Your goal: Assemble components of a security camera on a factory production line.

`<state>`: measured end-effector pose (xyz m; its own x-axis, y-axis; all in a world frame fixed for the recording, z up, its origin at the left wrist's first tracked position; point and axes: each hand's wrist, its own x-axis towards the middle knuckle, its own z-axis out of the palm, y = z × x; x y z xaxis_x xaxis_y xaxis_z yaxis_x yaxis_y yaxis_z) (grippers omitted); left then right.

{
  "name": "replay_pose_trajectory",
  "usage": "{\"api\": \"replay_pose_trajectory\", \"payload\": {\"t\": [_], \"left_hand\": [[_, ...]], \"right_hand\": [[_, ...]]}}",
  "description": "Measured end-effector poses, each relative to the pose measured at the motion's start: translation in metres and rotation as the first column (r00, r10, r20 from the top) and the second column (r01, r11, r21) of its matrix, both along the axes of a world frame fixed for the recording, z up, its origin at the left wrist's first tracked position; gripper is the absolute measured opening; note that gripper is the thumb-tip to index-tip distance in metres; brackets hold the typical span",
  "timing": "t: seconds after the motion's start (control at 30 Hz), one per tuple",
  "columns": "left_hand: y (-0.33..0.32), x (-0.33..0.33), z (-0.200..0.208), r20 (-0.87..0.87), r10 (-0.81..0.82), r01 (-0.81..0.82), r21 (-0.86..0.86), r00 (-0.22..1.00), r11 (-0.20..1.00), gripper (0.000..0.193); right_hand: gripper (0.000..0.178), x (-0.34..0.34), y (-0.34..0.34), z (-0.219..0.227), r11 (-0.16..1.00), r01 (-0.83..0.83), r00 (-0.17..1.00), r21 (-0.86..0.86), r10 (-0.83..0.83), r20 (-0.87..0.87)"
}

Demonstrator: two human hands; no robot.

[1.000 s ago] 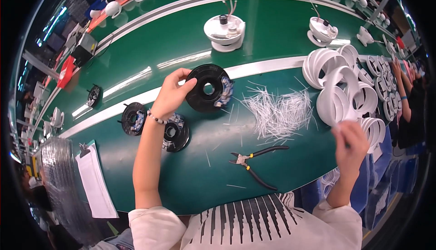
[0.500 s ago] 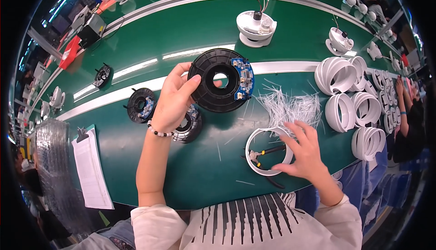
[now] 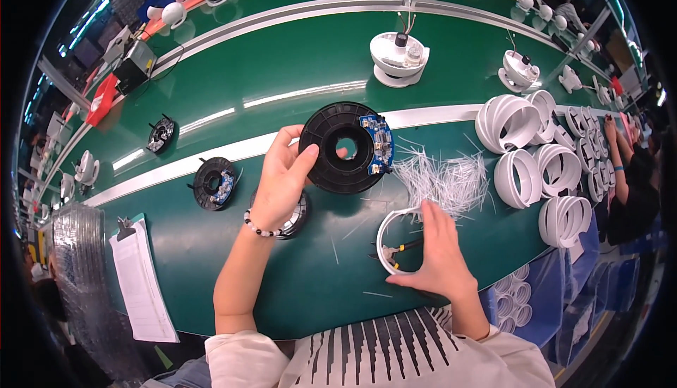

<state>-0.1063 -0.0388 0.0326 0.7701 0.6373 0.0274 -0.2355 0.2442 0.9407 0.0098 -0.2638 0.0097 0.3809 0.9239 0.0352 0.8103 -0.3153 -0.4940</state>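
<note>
My left hand [image 3: 276, 189] grips the rim of a round black plastic housing [image 3: 326, 173] with a central hole, its thumb on the face towards me. A curved blue circuit board [image 3: 381, 145] sits along the housing's right side. Lower right, my right hand [image 3: 446, 257] spans a white plastic ring [image 3: 382, 241] on the table, thumb at the near edge and fingers at the far edge. The hand covers the ring's right side. Inside the ring's outline lie cutting pliers [image 3: 390, 253] with yellow and black handles, partly hidden by the hand.
Loose white plastic strips [image 3: 444, 180] lie beyond the ring. Stacked white rings [image 3: 518, 179] stand at the right. More black housings [image 3: 214, 183] lie left, one partly behind my left wrist. A clipboard [image 3: 143, 282] rests at the near left. White lamp-like units [image 3: 398, 60] stand farther back.
My right hand has come down to the white ring, its fingers closing against the edge. The black housing stays in my left hand, slightly lower in the picture as the view shifts.
</note>
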Motion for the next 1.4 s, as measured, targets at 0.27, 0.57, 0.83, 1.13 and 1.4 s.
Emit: {"api": "replay_pose_trajectory", "payload": {"t": [0.27,0.57,0.83,1.13,1.4], "left_hand": [[-0.036,0.016,-0.028,-0.013,-0.018,0.019,0.083,1.000,0.996,0.025],[-0.044,0.019,-0.023,0.445,-0.188,0.452,-0.618,0.876,0.643,0.055],[-0.046,0.024,-0.024,0.395,-0.126,0.364,-0.614,0.910,0.701,0.044],[-0.042,0.020,-0.024,0.348,-0.249,0.423,-0.636,0.904,0.646,0.084],[-0.044,0.010,-0.021,0.398,-0.210,0.410,-0.528,0.893,0.743,0.056]], "right_hand": [[0.117,0.028,0.040,0.023,0.746,0.156,0.872,0.647,0.204,-0.445],[0.117,0.014,0.065,0.029,0.827,-0.070,0.952,0.558,0.223,-0.210],[0.112,0.018,0.070,0.024,0.811,-0.239,0.949,0.535,0.311,-0.046],[0.108,0.025,0.072,0.036,0.811,-0.344,0.928,0.473,0.370,0.041],[0.108,0.013,0.077,0.027,0.790,-0.281,0.952,0.544,0.300,0.056]]}}
